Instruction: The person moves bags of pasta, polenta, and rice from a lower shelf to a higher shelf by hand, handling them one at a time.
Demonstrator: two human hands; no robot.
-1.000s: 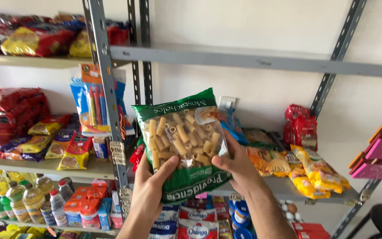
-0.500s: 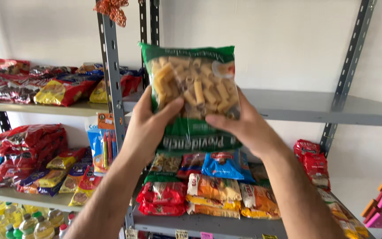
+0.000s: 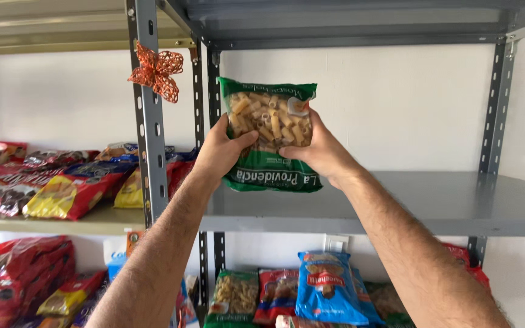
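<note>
Left hand [image 3: 223, 152] and right hand [image 3: 320, 152] squeeze the pasta bag [image 3: 270, 136] at nine and three. It looks light, crinkly, slippery; pasta cracks.

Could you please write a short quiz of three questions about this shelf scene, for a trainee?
1. True or false: both hands hold the pasta bag upside down.
2. Multiple choice: what hangs on the upright post? A) a key B) an orange bow C) a price tag
3. Fill in: the grey shelf under the bag is ____ of goods.

Key
1. True: the left hand and the right hand grip its sides, and the print is inverted.
2. B
3. Bare; packets lie only on the shelf to the left, and more bags stand below.
</note>
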